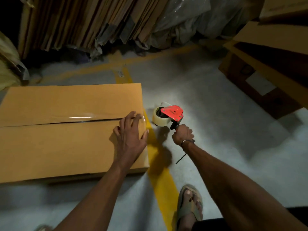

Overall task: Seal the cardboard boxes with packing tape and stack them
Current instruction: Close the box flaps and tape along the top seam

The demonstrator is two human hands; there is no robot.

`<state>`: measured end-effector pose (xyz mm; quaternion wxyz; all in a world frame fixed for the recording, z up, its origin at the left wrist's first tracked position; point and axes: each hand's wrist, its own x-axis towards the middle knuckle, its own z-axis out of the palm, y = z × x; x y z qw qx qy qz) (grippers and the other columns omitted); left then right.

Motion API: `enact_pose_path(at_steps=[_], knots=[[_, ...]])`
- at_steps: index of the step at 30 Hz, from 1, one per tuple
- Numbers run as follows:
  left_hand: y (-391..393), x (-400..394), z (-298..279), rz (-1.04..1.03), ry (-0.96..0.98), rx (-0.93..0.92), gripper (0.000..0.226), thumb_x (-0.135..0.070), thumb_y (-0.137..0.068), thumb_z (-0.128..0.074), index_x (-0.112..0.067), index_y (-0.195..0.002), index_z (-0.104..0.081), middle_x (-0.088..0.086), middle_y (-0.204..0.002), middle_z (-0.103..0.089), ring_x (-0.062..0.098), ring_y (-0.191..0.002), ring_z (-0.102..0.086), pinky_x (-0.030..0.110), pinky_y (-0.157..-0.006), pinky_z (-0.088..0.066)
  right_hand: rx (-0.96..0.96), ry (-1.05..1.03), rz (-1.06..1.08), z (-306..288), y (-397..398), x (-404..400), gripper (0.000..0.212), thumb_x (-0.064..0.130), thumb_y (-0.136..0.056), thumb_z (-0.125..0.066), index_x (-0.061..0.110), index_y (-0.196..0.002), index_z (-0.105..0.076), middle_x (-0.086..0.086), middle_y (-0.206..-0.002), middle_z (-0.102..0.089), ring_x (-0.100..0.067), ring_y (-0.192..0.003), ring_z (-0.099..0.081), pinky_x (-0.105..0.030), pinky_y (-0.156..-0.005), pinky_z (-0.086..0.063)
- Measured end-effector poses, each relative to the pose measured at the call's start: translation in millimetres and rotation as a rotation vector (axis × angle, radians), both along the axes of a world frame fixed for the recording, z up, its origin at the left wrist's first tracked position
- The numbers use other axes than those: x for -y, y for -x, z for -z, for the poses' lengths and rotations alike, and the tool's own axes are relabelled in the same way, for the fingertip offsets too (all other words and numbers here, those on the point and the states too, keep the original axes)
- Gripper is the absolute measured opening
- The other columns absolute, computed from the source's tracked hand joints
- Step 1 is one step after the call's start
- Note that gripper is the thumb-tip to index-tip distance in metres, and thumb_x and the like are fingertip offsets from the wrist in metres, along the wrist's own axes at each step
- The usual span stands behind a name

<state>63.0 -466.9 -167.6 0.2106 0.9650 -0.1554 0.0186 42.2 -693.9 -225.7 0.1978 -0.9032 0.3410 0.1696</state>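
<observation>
The flat brown cardboard box (70,130) lies on the grey concrete floor (216,130), left of a painted yellow floor line (160,177). A strip of clear glossy packing tape (80,116) runs along its centre seam and turns over the right-hand edge. Left hand (131,130) lies on the lid at that edge, fingers spread and lightly bent, tips pressing the tape end down. Right hand (182,134) is wrapped tight round the black handle of the red-plated tape dispenser with its clear roll (168,116), held just off the box's right side, above the floor. Whether the tape is cut free of the roll cannot be told. Risks, as judged: seam gap looks open toward the right, so the flaps may spring if pressure lifts early; if uncut, pulling the dispenser away could peel the strip back or wrinkle it. Upright flattened cartons (83,22) stand behind, stacked boxes (266,64) at right.
</observation>
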Motion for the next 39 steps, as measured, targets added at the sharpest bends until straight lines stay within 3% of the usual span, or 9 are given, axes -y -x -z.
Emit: enact_pose_path(at_steps=[8,16,21,24,27,29,32,35,39], knots=[[5.2,1.7,15.6,-0.052,-0.068,0.1,0.065,-0.053,-0.094,-0.061,-0.026,-0.15,-0.046,-0.003,-0.163,-0.035,0.022,-0.147,-0.036,0.055,-0.109,-0.027,-0.017,-0.038,0.039,64.1,10.1,-16.2,0.043,0.023,-0.097,-0.057,0.014,-0.138,-0.051,-0.017,-0.128,-0.049,-0.04,-0.121,-0.048,-0.051,-0.088,-0.049],[4.5,0.3,19.8,-0.041,-0.043,0.108,0.063,-0.05,-0.095,-0.063,-0.024,-0.15,-0.045,-0.002,-0.161,-0.036,0.022,-0.148,-0.034,0.053,-0.11,-0.025,-0.018,-0.077,0.055,87.1,19.5,-25.0,0.035,0.014,-0.102,-0.053,-0.002,-0.133,-0.046,-0.023,-0.134,-0.048,-0.043,-0.126,-0.047,-0.049,-0.097,-0.045],[3.6,0.7,20.3,-0.045,-0.036,0.108,0.063,-0.049,-0.095,-0.063,-0.023,-0.15,-0.045,0.0,-0.161,-0.038,0.023,-0.147,-0.035,0.054,-0.11,-0.026,-0.034,-0.197,-0.005,92.6,20.6,-22.9,0.019,0.016,-0.095,-0.06,0.0,-0.104,-0.064,-0.027,-0.116,-0.061,-0.045,-0.114,-0.058,-0.041,-0.082,-0.043],[3.8,-0.2,17.8,-0.035,-0.026,0.117,0.062,-0.048,-0.096,-0.063,-0.022,-0.15,-0.045,0.0,-0.161,-0.037,0.022,-0.148,-0.035,0.053,-0.11,-0.027,0.08,-0.16,0.275,74.1,20.8,-31.9,0.047,0.038,-0.087,-0.071,0.004,-0.115,-0.055,-0.022,-0.121,-0.053,-0.042,-0.114,-0.053,-0.046,-0.089,-0.048],[4.9,-0.4,14.6,-0.025,0.007,0.109,0.06,-0.046,-0.096,-0.063,-0.021,-0.149,-0.045,0.0,-0.161,-0.037,0.022,-0.148,-0.036,0.051,-0.109,-0.028,0.453,-0.162,0.372,39.2,14.7,-55.5,0.03,0.021,-0.083,-0.063,0.01,-0.11,-0.054,-0.014,-0.113,-0.059,-0.035,-0.098,-0.06,-0.043,-0.081,-0.054],[5.0,-1.0,13.0,-0.033,0.047,0.103,0.057,-0.042,-0.098,-0.062,-0.021,-0.148,-0.047,0.001,-0.161,-0.038,0.022,-0.147,-0.036,0.05,-0.11,-0.027,0.602,-0.349,0.342,16.6,1.0,-76.2,0.01,0.019,-0.086,-0.057,0.013,-0.092,-0.062,-0.006,-0.092,-0.066,-0.021,-0.081,-0.061,-0.033,-0.073,-0.049],[7.1,-5.5,8.3,-0.067,0.157,0.105,0.049,-0.029,-0.099,-0.063,-0.017,-0.145,-0.05,0.004,-0.157,-0.04,0.024,-0.143,-0.038,0.046,-0.111,-0.031,0.517,-0.789,0.489,3.2,-31.3,-97.8,0.031,0.043,-0.079,-0.057,0.016,-0.077,-0.071,-0.001,-0.075,-0.07,-0.018,-0.07,-0.061,-0.035,-0.072,-0.046],[10.1,-14.0,2.2,-0.148,0.375,0.082,0.044,-0.013,-0.097,-0.064,-0.01,-0.139,-0.052,0.011,-0.143,-0.043,0.025,-0.128,-0.045,0.04,-0.107,-0.043,0.331,-0.999,0.593,-5.3,-51.1,-96.1,0.055,0.067,-0.078,-0.059,0.014,-0.087,-0.07,0.001,-0.066,-0.062,-0.016,-0.054,-0.053,-0.031,-0.053,-0.043],[10.4,-24.5,-5.2,-0.398,0.643,-0.079,0.035,-0.013,-0.1,-0.064,-0.013,-0.132,-0.051,0.006,-0.127,-0.055,0.018,-0.105,-0.062,0.036,-0.087,-0.057,0.232,-1.188,0.698,-29.8,-56.2,-85.6,0.041,0.049,-0.102,-0.055,0.014,-0.081,-0.061,0.0,-0.064,-0.055,-0.012,-0.052,-0.043,-0.024,-0.049,-0.035]])
